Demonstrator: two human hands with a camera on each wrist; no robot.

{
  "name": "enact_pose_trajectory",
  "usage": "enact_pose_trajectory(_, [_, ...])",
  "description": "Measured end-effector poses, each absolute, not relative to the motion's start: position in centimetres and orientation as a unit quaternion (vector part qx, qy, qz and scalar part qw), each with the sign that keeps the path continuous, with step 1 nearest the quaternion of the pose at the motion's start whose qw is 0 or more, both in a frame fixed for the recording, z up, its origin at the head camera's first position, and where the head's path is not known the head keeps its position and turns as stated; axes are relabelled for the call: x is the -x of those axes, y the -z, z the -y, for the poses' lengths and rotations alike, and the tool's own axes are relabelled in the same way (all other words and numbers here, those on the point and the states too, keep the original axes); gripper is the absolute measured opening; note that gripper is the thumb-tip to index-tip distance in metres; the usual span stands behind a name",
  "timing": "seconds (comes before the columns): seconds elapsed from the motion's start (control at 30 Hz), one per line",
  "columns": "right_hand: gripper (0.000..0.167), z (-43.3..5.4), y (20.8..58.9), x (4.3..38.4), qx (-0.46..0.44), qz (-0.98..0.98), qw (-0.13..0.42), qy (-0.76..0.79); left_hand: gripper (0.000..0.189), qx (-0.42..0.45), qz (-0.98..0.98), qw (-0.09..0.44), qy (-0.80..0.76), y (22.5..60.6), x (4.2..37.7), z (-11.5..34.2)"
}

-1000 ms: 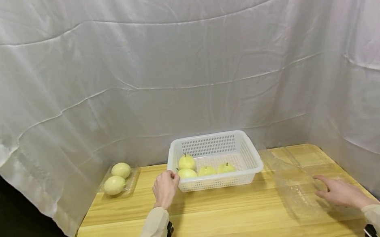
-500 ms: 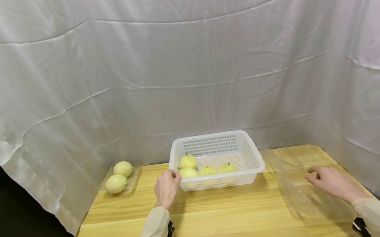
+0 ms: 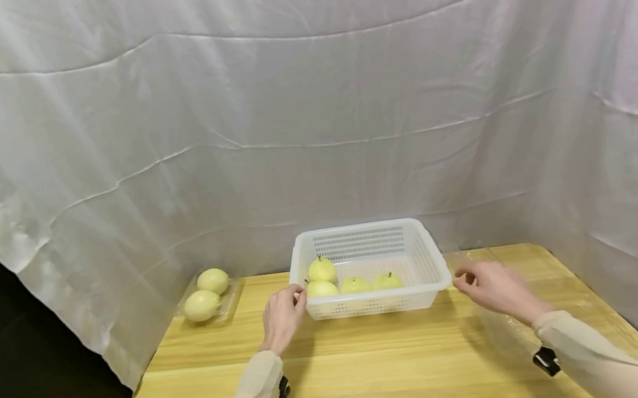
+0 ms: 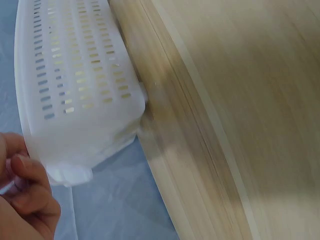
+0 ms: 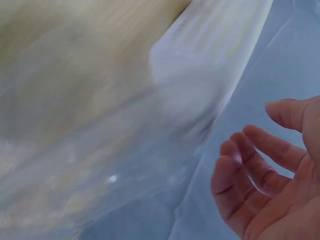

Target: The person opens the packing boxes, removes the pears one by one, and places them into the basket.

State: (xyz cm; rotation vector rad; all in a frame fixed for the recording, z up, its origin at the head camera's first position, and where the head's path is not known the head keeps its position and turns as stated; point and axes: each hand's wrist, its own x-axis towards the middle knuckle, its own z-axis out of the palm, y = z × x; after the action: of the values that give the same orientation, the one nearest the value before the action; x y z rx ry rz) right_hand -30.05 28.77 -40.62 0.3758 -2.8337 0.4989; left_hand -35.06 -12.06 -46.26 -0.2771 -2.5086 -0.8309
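A white plastic basket [image 3: 373, 302] stands at the back middle of the table, with several yellow-green pears [image 3: 321, 271] inside. At its front left corner my left hand [image 3: 282, 316] pinches the rim; in the left wrist view the curled fingers [image 4: 31, 170] meet the basket's edge. My right hand [image 3: 496, 289] is beside the basket's front right corner. The right wrist view shows that hand with thumb and fingers [image 5: 270, 145] apart, nothing between them, and the basket's blurred side [image 5: 200, 55] ahead of it.
Two pale yellow melons [image 3: 201, 306] sit in a clear plastic container [image 3: 229, 303] at the back left. Another clear plastic container [image 3: 502, 330] lies on the right, partly behind my right forearm. Draped grey cloth [image 3: 344, 119] borders the wooden table [image 3: 371, 384].
My right hand has moved left, from over the clear container to the basket's right corner. My left hand has stayed at the rim. The view has turned slightly.
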Motion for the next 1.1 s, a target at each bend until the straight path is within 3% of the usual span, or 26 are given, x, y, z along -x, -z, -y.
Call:
enact_pose_trajectory(0.13, [0.022,-26.9,40.6,30.7,-0.174,0.963,0.130,-0.157,0.017,0.112,0.912,0.215,0.329,46.3,35.0,12.4])
enact_pose_trajectory(0.27, [0.022,-25.3,41.0,31.5,-0.202,0.961,0.134,-0.135,0.032,0.112,0.906,0.194,0.358,46.7,35.0,13.5])
enact_pose_trajectory(0.57, [0.015,-24.3,42.3,32.3,-0.186,0.966,0.134,-0.120,0.036,0.089,0.925,0.159,0.334,47.9,35.7,16.6])
enact_pose_trajectory(0.87, [0.008,-23.7,42.5,32.4,-0.205,0.960,0.156,-0.110,0.017,0.040,0.945,0.214,0.243,47.3,35.9,20.9])
enact_pose_trajectory(1.0, [0.007,-23.5,42.4,32.4,-0.198,0.963,0.156,-0.099,0.017,-0.001,0.953,0.241,0.183,47.1,36.0,22.4])
enact_pose_trajectory(1.1, [0.008,-23.4,42.5,32.3,-0.193,0.965,0.150,-0.098,0.022,-0.022,0.963,0.231,0.137,47.3,36.0,23.3])
